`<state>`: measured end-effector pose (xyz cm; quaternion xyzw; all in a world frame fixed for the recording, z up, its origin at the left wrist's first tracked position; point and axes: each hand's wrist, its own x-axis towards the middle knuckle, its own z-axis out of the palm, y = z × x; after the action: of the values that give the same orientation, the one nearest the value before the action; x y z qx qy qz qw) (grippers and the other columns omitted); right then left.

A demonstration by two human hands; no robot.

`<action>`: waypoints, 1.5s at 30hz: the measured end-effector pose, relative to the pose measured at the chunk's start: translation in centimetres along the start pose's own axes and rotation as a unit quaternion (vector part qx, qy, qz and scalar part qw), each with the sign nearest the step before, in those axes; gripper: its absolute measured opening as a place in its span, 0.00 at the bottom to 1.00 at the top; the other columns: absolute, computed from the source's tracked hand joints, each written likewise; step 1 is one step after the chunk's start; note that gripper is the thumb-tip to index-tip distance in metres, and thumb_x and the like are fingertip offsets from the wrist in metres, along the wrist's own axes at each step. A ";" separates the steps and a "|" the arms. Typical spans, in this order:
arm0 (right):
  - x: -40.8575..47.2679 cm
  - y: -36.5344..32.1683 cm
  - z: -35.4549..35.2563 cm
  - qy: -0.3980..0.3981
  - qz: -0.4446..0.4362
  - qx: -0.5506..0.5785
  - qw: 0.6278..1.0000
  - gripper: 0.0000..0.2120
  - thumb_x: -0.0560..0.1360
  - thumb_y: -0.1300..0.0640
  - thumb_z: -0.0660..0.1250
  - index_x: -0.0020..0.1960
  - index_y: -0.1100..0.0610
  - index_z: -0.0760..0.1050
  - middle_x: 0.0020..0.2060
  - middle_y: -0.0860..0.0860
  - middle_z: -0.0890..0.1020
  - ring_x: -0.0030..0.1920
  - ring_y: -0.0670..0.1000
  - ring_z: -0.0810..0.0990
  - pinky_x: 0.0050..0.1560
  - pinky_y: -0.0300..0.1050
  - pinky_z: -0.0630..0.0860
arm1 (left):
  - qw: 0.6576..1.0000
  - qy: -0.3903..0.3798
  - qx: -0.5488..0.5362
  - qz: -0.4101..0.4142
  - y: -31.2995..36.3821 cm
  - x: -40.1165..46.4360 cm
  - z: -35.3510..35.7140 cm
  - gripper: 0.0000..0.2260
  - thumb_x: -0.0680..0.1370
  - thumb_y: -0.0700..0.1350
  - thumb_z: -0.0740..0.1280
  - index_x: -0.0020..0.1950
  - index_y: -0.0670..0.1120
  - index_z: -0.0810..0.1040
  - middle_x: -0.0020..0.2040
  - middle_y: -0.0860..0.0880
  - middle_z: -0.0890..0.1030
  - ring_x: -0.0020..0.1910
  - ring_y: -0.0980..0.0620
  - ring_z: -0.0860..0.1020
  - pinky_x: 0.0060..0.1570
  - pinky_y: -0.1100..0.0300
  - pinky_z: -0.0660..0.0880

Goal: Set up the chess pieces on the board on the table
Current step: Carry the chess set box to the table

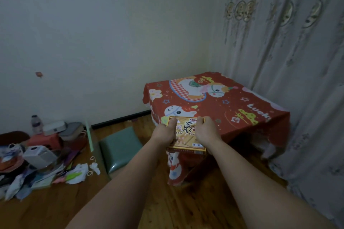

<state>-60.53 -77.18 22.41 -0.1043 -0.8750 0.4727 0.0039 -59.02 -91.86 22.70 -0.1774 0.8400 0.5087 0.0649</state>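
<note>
A flat yellow Chinese chess box [186, 132] is held out in front of me, over the near left corner of a low table. My left hand [164, 133] grips its left side with the thumb on the lid. My right hand [206, 132] grips its right side, fingers curled over the far edge. The table [232, 102] wears a red cloth printed with cartoon horses and stands in the room's corner. No board or loose pieces show; the box is closed.
A green cushion [121, 147] lies on the wooden floor left of the table. Further left sits a heap of clutter [37, 158]: papers, a small white appliance, a bottle, a red stool. A patterned curtain [297, 61] hangs along the right; a plain wall is behind.
</note>
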 end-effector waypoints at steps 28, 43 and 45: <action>26.3 -14.5 17.4 0.076 0.054 -0.008 0.996 0.24 0.85 0.51 0.49 0.76 0.64 0.58 0.69 0.62 0.72 0.67 0.63 0.72 0.60 0.51 0.70 | 0.991 -0.069 0.060 0.092 3.5 37.7 -11.2 0.31 0.81 0.64 0.54 0.60 0.36 0.76 0.53 0.39 0.80 0.53 0.41 0.78 0.51 0.54 0.72; 44.3 -13.4 18.7 0.139 0.072 0.019 0.987 0.21 0.85 0.51 0.50 0.64 0.66 0.70 0.56 0.63 0.79 0.56 0.63 0.77 0.52 0.49 0.71 | 0.981 -0.108 0.089 0.132 9.9 53.9 -6.3 0.31 0.81 0.65 0.54 0.38 0.38 0.75 0.40 0.37 0.78 0.39 0.43 0.75 0.39 0.54 0.67; 46.6 -13.1 18.1 0.150 0.078 0.014 0.986 0.21 0.85 0.50 0.50 0.63 0.66 0.70 0.58 0.64 0.79 0.59 0.63 0.77 0.56 0.50 0.71 | 0.980 -0.113 0.090 0.136 11.4 55.8 -5.2 0.30 0.81 0.64 0.54 0.32 0.41 0.69 0.36 0.36 0.75 0.35 0.44 0.72 0.38 0.54 0.66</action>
<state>-110.36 -90.47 18.97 -0.2414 -0.8471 0.4628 0.0995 -114.64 -104.59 18.43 0.0036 0.8856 0.4522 0.1057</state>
